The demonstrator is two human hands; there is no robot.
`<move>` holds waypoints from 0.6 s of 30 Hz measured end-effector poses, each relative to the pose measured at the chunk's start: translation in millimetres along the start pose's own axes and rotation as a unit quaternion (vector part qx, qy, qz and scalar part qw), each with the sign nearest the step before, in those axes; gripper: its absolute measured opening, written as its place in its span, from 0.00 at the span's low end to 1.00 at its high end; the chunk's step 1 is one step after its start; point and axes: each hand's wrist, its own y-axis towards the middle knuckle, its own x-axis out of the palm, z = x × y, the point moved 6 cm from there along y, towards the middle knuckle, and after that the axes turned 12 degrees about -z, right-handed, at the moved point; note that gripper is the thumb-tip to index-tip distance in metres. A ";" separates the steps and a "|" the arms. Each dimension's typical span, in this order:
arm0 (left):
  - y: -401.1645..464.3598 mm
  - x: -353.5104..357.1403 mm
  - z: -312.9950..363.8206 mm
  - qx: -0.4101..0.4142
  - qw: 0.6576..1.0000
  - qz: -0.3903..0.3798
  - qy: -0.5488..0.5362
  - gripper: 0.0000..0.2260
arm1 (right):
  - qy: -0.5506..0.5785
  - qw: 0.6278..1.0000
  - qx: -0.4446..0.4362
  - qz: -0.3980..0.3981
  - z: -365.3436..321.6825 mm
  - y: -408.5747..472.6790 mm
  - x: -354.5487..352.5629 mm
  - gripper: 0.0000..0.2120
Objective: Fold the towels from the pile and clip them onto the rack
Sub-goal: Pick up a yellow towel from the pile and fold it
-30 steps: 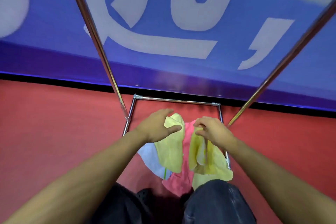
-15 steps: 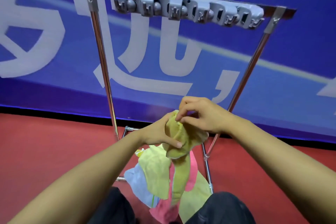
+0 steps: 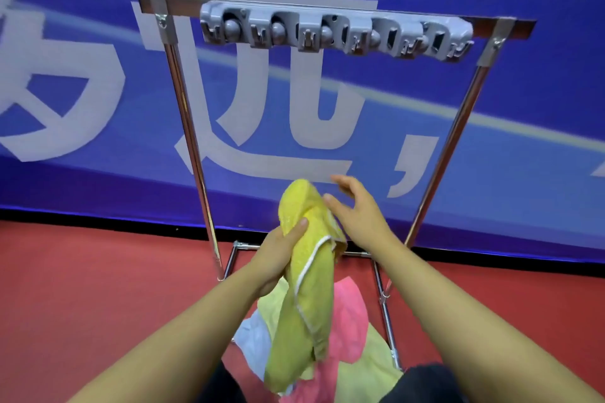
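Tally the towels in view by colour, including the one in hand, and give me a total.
Yellow, held up by the left hand, right hand open beside it: 1
Pale yellow in the pile: at least 1; separate patches may be more than one towel
Pink in the pile: 1
Light blue in the pile: 1
Total: at least 4

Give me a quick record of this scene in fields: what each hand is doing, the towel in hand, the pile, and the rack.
left hand: grips the yellow towel round its middle, thumb on the front
right hand: open, fingers relaxed beside the towel's top
yellow towel: lifted, bunched lengthwise, white-edged
pile: pink, pale yellow and light blue towels on the red floor
rack: chrome frame; grey clip bar holds no towel
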 end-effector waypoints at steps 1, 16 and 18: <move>4.4 -3.5 -0.4 -0.003 1.000 0.027 -0.013 0.19 | 0.003 0.999 0.026 0.040 15.4 -8.5 1.5 0.11; 46.5 -46.3 -49.0 -0.031 0.991 0.088 0.095 0.12 | 0.087 0.985 0.151 -0.015 140.4 -7.7 62.6 0.19; 47.5 -60.4 -51.6 -0.016 0.983 0.120 0.139 0.13 | 0.088 0.982 0.165 0.020 147.7 -0.6 55.8 0.20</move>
